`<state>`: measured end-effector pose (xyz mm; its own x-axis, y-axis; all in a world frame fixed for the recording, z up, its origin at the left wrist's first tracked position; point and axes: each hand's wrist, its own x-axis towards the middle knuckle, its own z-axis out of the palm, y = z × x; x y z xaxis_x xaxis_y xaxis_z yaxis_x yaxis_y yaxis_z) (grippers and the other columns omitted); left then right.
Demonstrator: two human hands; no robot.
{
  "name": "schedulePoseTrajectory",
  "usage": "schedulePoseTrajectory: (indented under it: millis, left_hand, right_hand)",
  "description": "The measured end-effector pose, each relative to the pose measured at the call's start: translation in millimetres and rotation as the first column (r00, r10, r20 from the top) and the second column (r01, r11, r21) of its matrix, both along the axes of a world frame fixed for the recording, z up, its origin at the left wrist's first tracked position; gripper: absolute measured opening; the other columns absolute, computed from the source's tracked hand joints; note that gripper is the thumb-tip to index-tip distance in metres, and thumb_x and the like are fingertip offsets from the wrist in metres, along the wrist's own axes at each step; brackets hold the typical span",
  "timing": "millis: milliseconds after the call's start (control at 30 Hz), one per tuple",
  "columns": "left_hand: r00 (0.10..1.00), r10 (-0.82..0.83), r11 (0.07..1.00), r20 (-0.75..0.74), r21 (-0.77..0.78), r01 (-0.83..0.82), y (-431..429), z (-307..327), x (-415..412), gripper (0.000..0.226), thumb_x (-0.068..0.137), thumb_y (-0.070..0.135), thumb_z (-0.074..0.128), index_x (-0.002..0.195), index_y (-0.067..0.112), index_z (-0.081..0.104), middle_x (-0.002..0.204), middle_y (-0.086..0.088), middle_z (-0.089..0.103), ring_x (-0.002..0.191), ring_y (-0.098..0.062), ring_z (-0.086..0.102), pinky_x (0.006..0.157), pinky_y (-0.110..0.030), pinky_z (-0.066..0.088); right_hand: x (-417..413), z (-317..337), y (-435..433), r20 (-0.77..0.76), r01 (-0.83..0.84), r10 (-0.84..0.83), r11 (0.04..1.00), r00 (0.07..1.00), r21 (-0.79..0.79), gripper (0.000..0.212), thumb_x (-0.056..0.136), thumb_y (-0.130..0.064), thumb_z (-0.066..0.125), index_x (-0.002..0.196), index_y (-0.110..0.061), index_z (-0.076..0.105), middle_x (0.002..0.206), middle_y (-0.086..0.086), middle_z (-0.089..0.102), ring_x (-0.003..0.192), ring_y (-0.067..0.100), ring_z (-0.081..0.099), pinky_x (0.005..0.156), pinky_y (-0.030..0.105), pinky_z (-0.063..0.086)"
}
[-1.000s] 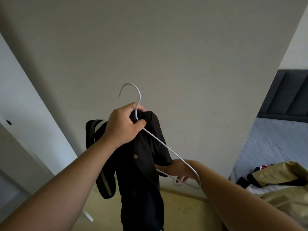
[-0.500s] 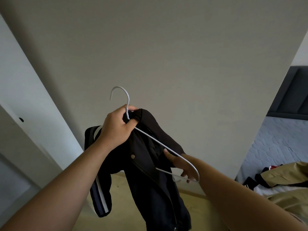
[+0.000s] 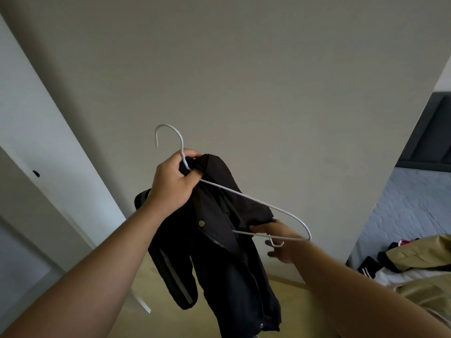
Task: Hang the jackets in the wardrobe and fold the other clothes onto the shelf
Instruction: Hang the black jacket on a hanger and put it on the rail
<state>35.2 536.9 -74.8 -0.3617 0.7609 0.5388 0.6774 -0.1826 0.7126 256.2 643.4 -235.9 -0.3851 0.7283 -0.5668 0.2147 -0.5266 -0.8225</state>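
At far left stood a white wardrobe panel (image 3: 51,167) with a small dark hole in it. My left hand (image 3: 172,182) was clenched around the neck of a white wire hanger (image 3: 253,200), pinching the collar of a black jacket (image 3: 219,240) against it, the hook curving up and to the left above my knuckles. The jacket hung in mid-air in front of a plain pale wall (image 3: 244,81), only one shoulder caught up at the hanger's neck. It was dark and matte, with a round metal snap on the front, a zip running slantwise below it, and a pale stripe down the sleeve that dangled at left; its hem dropped towards the yellowish floor (image 3: 156,289). I could read no brand, label or lettering on it. My right hand (image 3: 278,242) reached under the hanger's far shoulder, fingers loosely spread, thumb touching the jacket's loose shoulder; whether it gripped the cloth I could not tell. At far right a tan garment (image 3: 419,252) and dark clothes lay heaped on a grey-blue mattress (image 3: 410,203).
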Motion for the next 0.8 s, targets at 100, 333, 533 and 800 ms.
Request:
schedulePoseTrajectory:
  millis: [100, 333, 533, 800]
  left_hand:
    - [1.000, -0.003, 1.000, -0.001, 0.009, 0.003, -1, 0, -2, 0.011, 0.090, 0.028, 0.074, 0.099, 0.028, 0.068, 0.091, 0.015, 0.070, 0.085, 0.005, 0.063, 0.073, -0.005, 0.045]
    - [1.000, -0.015, 1.000, -0.021, -0.004, 0.015, -3, 0, -11, 0.014, 0.089, 0.021, 0.075, 0.097, 0.030, 0.068, 0.092, 0.022, 0.069, 0.087, 0.009, 0.063, 0.075, -0.005, 0.046]
    - [0.997, 0.006, 1.000, -0.082, -0.021, -0.008, -4, -4, -24, 0.013, 0.089, 0.030, 0.075, 0.094, 0.038, 0.066, 0.089, 0.015, 0.070, 0.082, 0.004, 0.062, 0.069, -0.005, 0.047]
    - [0.978, 0.168, 0.980, -0.126, -0.088, -0.180, -16, -13, -65, 0.014, 0.085, 0.024, 0.077, 0.095, 0.030, 0.069, 0.088, 0.013, 0.069, 0.080, 0.011, 0.060, 0.067, -0.008, 0.046]
  right_hand:
    - [0, 1, 1, -0.040, 0.025, -0.024, 0.999, 0.999, 0.032, 0.029, 0.084, -0.023, 0.080, 0.106, -0.029, 0.061, 0.123, 0.003, 0.061, 0.109, 0.027, 0.058, 0.084, 0.044, 0.046]
    - [4, -11, -3, -0.032, -0.032, 0.035, 0.995, 0.999, 0.094, 0.019, 0.089, -0.006, 0.068, 0.107, -0.011, 0.069, 0.088, 0.002, 0.068, 0.080, 0.018, 0.061, 0.082, 0.039, 0.049]
    - [-6, -7, -9, 0.110, -0.129, 0.110, 0.976, 0.988, 0.178, 0.022, 0.098, -0.035, 0.059, 0.105, -0.016, 0.068, 0.097, 0.005, 0.072, 0.083, 0.023, 0.068, 0.074, 0.034, 0.052]
    - [-11, 43, 21, -0.257, 0.290, -0.233, 0.934, 0.938, 0.209, 0.016, 0.098, -0.028, 0.065, 0.099, -0.014, 0.072, 0.094, 0.009, 0.078, 0.084, 0.024, 0.076, 0.077, 0.036, 0.061]
